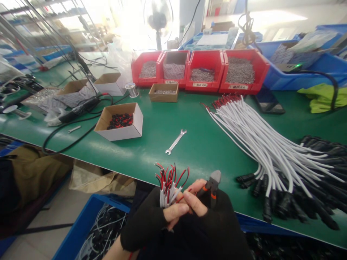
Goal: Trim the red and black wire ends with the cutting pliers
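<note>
My left hand (173,213), in a black fingerless glove, is closed around a bundle of white cables (166,196). Red and black wire ends fan out from the top of the bundle. My right hand (199,202), gloved the same way, meets the left at the fingertips and pinches a red wire (185,198) of one cable. Diagonal cutters (214,180) with orange-trimmed handles are tucked in the right hand, jaws pointing up and away. Their lower handles are hidden by the hand. Beyond the hands a double-ended wrench (176,142) lies on the green table (154,126).
A large pile of white cables (260,141) with black connectors covers the right side. Red bins (206,77) of small metal parts line the back. To the left stand a carton (119,122) of red and black pieces and a solder spool (131,90). A blue crate (78,231) sits below.
</note>
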Action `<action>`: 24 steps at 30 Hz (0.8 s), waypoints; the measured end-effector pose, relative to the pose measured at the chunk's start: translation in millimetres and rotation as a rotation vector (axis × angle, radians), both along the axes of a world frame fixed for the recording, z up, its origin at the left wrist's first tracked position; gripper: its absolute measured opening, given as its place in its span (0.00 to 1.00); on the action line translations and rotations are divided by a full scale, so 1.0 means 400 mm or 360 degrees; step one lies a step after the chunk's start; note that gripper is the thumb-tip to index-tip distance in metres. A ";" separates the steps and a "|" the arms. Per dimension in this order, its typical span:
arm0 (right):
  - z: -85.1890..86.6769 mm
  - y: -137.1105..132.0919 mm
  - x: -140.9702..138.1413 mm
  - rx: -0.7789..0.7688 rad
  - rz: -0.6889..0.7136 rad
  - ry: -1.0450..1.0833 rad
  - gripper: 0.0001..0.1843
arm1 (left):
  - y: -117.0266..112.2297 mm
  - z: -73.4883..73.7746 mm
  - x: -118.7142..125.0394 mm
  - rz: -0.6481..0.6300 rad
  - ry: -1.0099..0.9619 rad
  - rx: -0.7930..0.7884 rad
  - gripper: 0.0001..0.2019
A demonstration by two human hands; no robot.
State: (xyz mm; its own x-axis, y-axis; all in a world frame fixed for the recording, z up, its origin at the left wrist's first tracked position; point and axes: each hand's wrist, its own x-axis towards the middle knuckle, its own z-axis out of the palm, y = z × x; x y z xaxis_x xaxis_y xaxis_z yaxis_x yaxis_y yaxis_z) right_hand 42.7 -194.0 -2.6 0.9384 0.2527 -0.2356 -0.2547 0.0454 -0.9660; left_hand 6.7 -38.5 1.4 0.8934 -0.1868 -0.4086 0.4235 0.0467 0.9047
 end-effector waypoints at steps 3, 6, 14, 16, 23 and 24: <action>0.000 -0.001 0.000 0.0036 0.0027 0.0031 0.08 | 0.003 -0.005 -0.006 0.0071 0.0074 0.0021 0.19; -0.010 -0.013 -0.003 0.0225 0.0027 0.0150 0.05 | 0.009 -0.014 -0.009 0.0195 0.0094 0.0104 0.18; -0.036 -0.051 -0.036 0.0083 0.0033 0.0210 0.11 | 0.010 -0.010 -0.004 0.0152 0.0084 0.0112 0.19; -0.025 -0.050 -0.040 0.0021 -0.0004 0.0197 0.11 | 0.008 -0.008 -0.003 0.0111 0.0069 0.0114 0.19; 0.000 -0.053 -0.022 -0.0258 0.0074 0.0065 0.14 | 0.001 0.010 0.006 0.0060 0.0078 0.0095 0.13; 0.002 -0.053 -0.021 -0.0285 0.0070 0.0055 0.14 | 0.000 0.011 0.007 0.0060 0.0071 0.0082 0.12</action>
State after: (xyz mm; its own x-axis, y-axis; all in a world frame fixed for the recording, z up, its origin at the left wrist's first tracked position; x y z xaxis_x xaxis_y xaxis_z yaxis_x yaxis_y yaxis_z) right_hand 34.3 -215.2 -1.7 0.9179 0.2443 -0.3126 -0.2860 -0.1386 -0.9481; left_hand 9.5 -38.6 6.0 0.8799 -0.1313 -0.4566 0.4625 0.0172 0.8864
